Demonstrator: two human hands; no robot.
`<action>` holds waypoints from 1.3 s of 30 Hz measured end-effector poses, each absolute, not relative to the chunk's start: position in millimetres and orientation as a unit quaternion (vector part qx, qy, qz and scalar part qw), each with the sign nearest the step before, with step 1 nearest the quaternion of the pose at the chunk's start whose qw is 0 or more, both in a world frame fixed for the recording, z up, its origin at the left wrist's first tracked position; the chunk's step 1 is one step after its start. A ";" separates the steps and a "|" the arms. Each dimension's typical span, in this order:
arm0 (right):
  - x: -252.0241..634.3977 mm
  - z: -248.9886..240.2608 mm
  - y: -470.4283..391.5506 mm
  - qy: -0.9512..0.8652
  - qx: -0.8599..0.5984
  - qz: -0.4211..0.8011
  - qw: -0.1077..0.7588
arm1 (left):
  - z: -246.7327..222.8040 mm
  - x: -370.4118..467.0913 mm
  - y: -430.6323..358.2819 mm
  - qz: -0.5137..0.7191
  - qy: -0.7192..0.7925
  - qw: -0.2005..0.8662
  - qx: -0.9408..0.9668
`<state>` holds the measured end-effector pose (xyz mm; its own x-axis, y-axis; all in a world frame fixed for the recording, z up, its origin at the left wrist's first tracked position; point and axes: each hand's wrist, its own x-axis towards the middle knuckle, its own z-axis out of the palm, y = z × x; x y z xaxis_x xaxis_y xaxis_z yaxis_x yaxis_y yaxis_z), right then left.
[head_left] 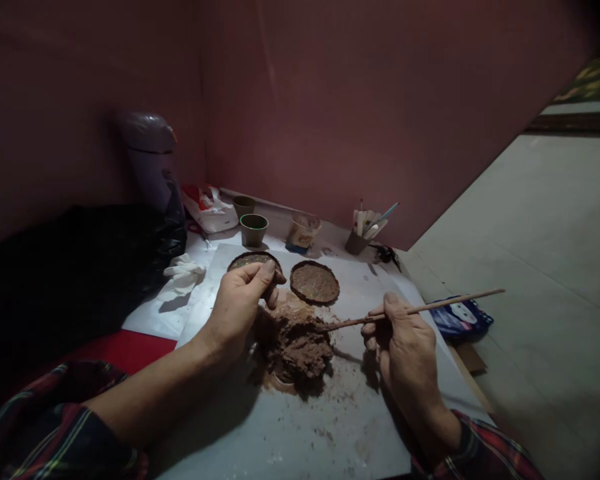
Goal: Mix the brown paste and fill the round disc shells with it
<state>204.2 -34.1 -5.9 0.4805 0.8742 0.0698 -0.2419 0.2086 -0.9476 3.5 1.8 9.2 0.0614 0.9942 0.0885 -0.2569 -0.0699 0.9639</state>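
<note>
A brown, crumbly mound of clay-like paste [300, 347] lies on the white board [220, 413]. My left hand [247, 293] is closed above its far left side, thumb pressed to the fingers. Dark brown shows at those fingertips, but whether it is a held bit or smeared fingers is unclear. Between the thumb and fingers of my right hand [405, 343] is a thin brown stick [453, 301], its left tip touching the mound. Behind the mound sits a round, shallow brown disc with a raised rim [314, 281]. A similar disc [253, 259] is partly covered by my left hand.
Along the back stand a green-rimmed cup [254, 230], another cup [243, 204], a stained tub [303, 232] and a holder with pens [357, 241]. White gloves [183, 272], a black bag [80, 260] and a purple bottle [153, 163] are at left. A blue pouch [457, 319] lies right.
</note>
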 end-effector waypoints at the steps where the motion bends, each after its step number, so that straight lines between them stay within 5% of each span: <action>1: 203.9 -5.7 -34.7 -0.328 -0.496 0.391 0.703 | 9.3 3.5 1.8 0.562 0.394 0.555 0.470; 7: 204.2 -3.7 -39.0 -0.324 -0.462 0.339 0.753 | 8.3 3.9 2.7 0.567 0.388 0.560 0.463; 14: 199.4 -5.6 -41.8 -0.373 -0.485 0.400 0.683 | 9.1 4.2 2.1 0.566 0.387 0.569 0.454; 19: 203.1 -3.0 -40.1 -0.347 -0.453 0.349 0.743 | 9.8 4.4 1.1 0.566 0.387 0.571 0.452; 39: 193.6 -6.6 -51.6 -0.441 -0.458 0.406 0.657 | 10.7 4.4 1.3 0.568 0.384 0.577 0.444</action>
